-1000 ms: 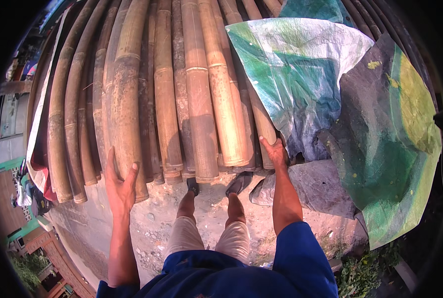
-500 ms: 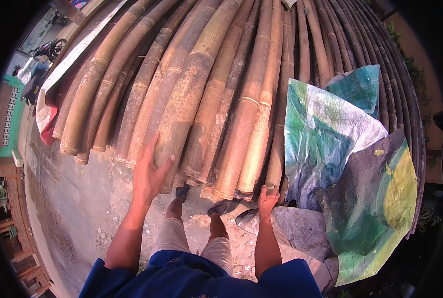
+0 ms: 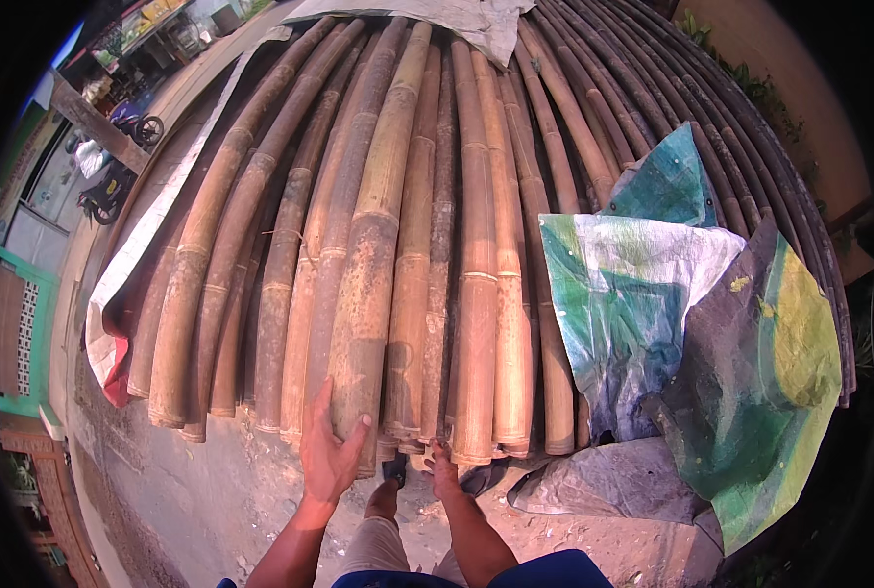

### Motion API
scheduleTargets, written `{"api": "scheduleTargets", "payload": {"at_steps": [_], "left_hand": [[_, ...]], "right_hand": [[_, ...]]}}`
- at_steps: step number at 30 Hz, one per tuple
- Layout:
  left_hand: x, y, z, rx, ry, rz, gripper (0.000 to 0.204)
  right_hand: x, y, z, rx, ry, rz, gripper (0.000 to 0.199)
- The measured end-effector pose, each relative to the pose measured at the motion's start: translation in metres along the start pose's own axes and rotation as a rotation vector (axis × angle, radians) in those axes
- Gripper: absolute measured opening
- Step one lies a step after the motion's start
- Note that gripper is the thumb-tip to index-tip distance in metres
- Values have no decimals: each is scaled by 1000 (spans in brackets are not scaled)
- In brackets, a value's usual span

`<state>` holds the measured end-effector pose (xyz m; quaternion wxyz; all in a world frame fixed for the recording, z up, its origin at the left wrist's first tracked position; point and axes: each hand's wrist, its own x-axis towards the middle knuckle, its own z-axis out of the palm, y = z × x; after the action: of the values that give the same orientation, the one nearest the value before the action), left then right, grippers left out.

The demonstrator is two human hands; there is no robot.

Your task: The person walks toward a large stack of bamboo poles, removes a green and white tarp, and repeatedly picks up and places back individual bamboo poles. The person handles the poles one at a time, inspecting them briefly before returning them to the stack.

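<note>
A stack of long brown bamboo poles (image 3: pixel 408 245) lies in front of me, their cut ends facing me. My left hand (image 3: pixel 329 451) cups the near end of one thick pole (image 3: pixel 368 323), thumb on its right side. My right hand (image 3: pixel 444 470) reaches under the pole ends just right of it, its fingers partly hidden beneath them. My legs and sandalled feet (image 3: pixel 394 470) stand on the bare ground below the pole ends.
A green and white tarp (image 3: pixel 653 304) drapes over the right side of the stack, a grey sheet (image 3: pixel 604 485) below it. White sheeting (image 3: pixel 143 255) edges the left side. A motorbike (image 3: pixel 104 191) stands far left by a building with green trim.
My view swung right and up along the stack. My left hand shifted from an open palm against the poles to gripping one thick pole's end. My right hand moved left, under the pole ends.
</note>
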<state>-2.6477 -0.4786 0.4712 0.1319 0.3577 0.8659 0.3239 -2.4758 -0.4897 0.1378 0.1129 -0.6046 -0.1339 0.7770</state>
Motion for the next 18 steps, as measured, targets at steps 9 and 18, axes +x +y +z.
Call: {"api": "scheduleTargets", "payload": {"at_steps": [9,18], "left_hand": [[2,-8,-6,-67,-120,35,79],[4,-16,-8,-121,-184,12,82]], "right_hand": [[177,94,-6,185,131,-456,52],[101,49,19,900,106,-51,51]]}}
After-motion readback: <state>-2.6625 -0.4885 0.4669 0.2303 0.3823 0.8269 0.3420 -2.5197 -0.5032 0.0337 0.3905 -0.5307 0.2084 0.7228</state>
